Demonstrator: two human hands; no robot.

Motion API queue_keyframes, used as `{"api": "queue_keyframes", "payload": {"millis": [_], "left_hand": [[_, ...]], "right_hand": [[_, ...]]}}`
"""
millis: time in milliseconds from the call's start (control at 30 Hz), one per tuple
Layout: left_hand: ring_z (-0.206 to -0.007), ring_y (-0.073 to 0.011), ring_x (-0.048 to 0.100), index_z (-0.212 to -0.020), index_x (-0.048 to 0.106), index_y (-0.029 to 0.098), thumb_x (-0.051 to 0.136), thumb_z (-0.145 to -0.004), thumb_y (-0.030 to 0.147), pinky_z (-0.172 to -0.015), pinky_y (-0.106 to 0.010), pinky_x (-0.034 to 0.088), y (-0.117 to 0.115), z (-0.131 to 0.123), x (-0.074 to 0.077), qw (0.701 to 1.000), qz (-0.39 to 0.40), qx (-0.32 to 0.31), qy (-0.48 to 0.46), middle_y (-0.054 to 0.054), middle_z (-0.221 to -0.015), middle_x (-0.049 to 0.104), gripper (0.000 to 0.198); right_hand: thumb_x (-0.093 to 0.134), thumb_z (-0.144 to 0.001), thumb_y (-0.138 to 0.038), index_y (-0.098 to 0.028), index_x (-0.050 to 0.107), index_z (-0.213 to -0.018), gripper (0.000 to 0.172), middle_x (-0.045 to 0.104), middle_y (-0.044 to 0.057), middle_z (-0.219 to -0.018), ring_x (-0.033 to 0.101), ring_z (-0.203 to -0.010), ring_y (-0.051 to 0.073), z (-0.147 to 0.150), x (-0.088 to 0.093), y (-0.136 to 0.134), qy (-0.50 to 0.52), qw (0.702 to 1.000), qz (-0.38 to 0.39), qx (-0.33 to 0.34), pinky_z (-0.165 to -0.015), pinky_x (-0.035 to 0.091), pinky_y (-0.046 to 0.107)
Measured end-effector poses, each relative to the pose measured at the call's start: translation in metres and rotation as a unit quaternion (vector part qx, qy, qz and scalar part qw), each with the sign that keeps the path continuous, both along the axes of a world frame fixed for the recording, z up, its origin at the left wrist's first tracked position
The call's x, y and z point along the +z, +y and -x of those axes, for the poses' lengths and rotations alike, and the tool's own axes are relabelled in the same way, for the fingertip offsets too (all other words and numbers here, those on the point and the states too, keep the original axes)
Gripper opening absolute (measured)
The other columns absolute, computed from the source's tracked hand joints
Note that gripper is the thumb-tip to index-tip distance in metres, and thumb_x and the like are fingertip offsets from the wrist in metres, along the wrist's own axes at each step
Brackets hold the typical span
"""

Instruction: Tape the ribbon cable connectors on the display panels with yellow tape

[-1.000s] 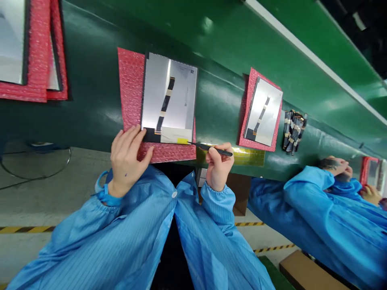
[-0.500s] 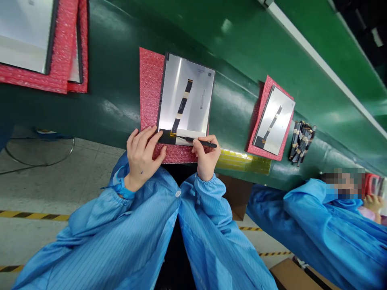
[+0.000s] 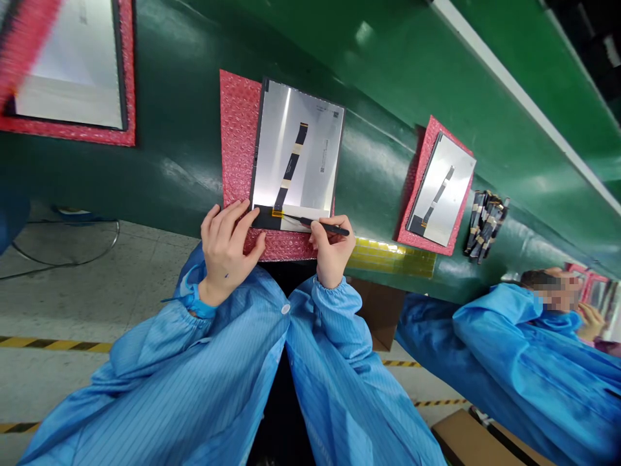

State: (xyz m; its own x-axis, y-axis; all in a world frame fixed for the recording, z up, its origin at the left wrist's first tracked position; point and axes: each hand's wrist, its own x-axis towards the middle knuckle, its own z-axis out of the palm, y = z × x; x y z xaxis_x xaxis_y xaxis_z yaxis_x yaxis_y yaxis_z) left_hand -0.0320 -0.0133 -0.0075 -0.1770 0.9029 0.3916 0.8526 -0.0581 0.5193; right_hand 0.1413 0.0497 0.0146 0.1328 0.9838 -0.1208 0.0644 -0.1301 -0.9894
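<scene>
The tweezers (image 3: 334, 229) have moved: a second ago their tip was on a yellow bit at the panel's lower edge, close to the right hand (image 3: 334, 249), and now it is at the lower end of the cable (image 3: 292, 162), where a yellow tape (image 3: 277, 213) shows. By the look of it, the same bit has been carried over, so the work seems to have reached setting or pressing it down; whether it is fully stuck cannot be told. Over the last half second hand and tip have hardly shifted.

The right hand pinches the tweezers between thumb and fingers, their tip pointing away toward the left hand (image 3: 227, 249). The left hand grips nothing: its fingers are spread, the tips resting on the near left corner of the panel (image 3: 317, 145).

The tape lies between the two hands, just beyond the left fingertips. The cable runs from there away from both hands, up the panel. Red wrap (image 3: 237, 133) lies under the panel, and a yellow sheet (image 3: 388, 256) lies just right of the right hand.
</scene>
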Motion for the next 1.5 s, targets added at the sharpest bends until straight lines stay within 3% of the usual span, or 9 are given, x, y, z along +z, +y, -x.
{"api": "queue_keyframes", "payload": {"millis": [233, 433, 600, 733, 933, 1100, 1233, 1367, 1500], "left_hand": [[-0.126, -0.0308, 0.06, -0.136, 0.058, 0.026, 0.061, -0.09, 0.025, -0.117, -0.057, 0.034, -0.002, -0.002, 0.004, 1.0, -0.001, 0.003, 0.002, -0.01, -0.137, 0.064, 0.046], [-0.129, -0.025, 0.059, -0.154, 0.037, 0.022, 0.053, -0.094, 0.013, -0.121, -0.052, 0.031, 0.0, -0.007, 0.014, 0.992, -0.022, -0.118, 0.038, -0.01, -0.139, 0.064, 0.063], [-0.133, -0.0266, 0.056, -0.159, 0.028, 0.017, 0.05, -0.096, 0.014, -0.123, -0.052, 0.028, -0.001, -0.011, 0.012, 0.991, 0.027, -0.118, 0.064, -0.014, -0.145, 0.06, 0.067], [-0.133, -0.0271, 0.056, -0.161, 0.024, 0.024, 0.05, -0.095, 0.013, -0.123, -0.053, 0.03, 0.0, -0.014, 0.006, 0.992, 0.043, -0.103, 0.065, -0.012, -0.145, 0.059, 0.072], [-0.134, -0.03, 0.054, -0.156, 0.038, 0.032, 0.055, -0.092, 0.013, -0.119, -0.055, 0.037, 0.004, -0.012, 0.003, 0.99, 0.056, -0.107, 0.066, -0.012, -0.145, 0.057, 0.068], [-0.135, -0.0317, 0.053, -0.149, 0.048, 0.021, 0.06, -0.092, 0.022, -0.111, -0.05, 0.048, 0.003, -0.005, 0.001, 0.998, -0.017, -0.064, -0.004, -0.016, -0.146, 0.056, 0.058], [-0.108, -0.0285, 0.066, -0.12, 0.068, 0.024, 0.059, -0.094, 0.028, -0.095, -0.047, 0.054, 0.018, 0.011, 0.006, 0.999, -0.041, 0.028, -0.007, -0.011, -0.117, 0.07, 0.027], [-0.101, -0.0328, 0.062, -0.113, 0.063, 0.019, 0.059, -0.093, 0.044, -0.086, -0.048, 0.051, 0.044, 0.027, 0.008, 0.99, -0.006, 0.133, 0.037, -0.015, -0.107, 0.065, 0.033], [-0.089, -0.0313, 0.063, -0.088, 0.056, 0.02, 0.049, -0.096, 0.044, -0.08, -0.044, 0.05, 0.056, 0.033, 0.01, 0.993, 0.037, 0.109, 0.032, -0.01, -0.085, 0.062, 0.027]], "right_hand": [[0.075, -0.078, -0.036, -0.023, 0.056, -0.081, 0.024, 0.057, -0.008, -0.06, 0.054, -0.044, 0.008, 0.0, 0.002, 0.001, -0.008, 1.0, 0.005, -0.003, -0.047, 0.047, 0.022], [0.076, -0.078, -0.034, -0.022, 0.057, -0.08, 0.022, 0.057, -0.008, -0.062, 0.053, -0.044, 0.007, 0.003, 0.001, 0.001, -0.007, 1.0, 0.001, -0.005, -0.048, 0.047, 0.022], [0.075, -0.079, -0.033, -0.022, 0.057, -0.08, 0.021, 0.056, -0.008, -0.06, 0.053, -0.045, 0.008, 0.001, 0.005, -0.001, -0.025, 0.999, -0.017, -0.021, -0.049, 0.047, 0.022], [0.076, -0.077, -0.035, -0.022, 0.056, -0.08, 0.024, 0.053, -0.009, -0.058, 0.053, -0.044, 0.008, -0.026, 0.019, 0.0, -0.076, 0.988, -0.071, -0.114, -0.045, 0.043, 0.022], [0.077, -0.074, -0.038, -0.023, 0.053, -0.079, 0.029, 0.048, -0.01, -0.057, 0.051, -0.042, 0.008, -0.084, 0.022, 0.006, -0.119, 0.959, -0.127, -0.225, -0.042, 0.04, 0.022], [0.078, -0.072, -0.04, -0.022, 0.051, -0.078, 0.033, 0.051, -0.01, -0.057, 0.05, -0.043, 0.009, -0.108, -0.001, 0.012, -0.117, 0.945, -0.142, -0.271, -0.042, 0.04, 0.022], [0.079, -0.072, -0.04, -0.022, 0.051, -0.078, 0.033, 0.048, -0.011, -0.054, 0.049, -0.042, 0.008, -0.113, -0.012, 0.013, -0.067, 0.949, -0.137, -0.276, -0.042, 0.038, 0.021], [0.079, -0.07, -0.032, -0.021, 0.054, -0.078, 0.028, 0.05, -0.011, -0.052, 0.048, -0.043, 0.008, -0.115, -0.012, 0.012, -0.024, 0.95, -0.14, -0.279, -0.043, 0.037, 0.02], [0.078, -0.07, -0.029, -0.02, 0.056, -0.078, 0.025, 0.051, -0.011, -0.05, 0.049, -0.042, 0.008, -0.115, -0.012, 0.013, -0.012, 0.95, -0.139, -0.28, -0.043, 0.036, 0.02]]}}
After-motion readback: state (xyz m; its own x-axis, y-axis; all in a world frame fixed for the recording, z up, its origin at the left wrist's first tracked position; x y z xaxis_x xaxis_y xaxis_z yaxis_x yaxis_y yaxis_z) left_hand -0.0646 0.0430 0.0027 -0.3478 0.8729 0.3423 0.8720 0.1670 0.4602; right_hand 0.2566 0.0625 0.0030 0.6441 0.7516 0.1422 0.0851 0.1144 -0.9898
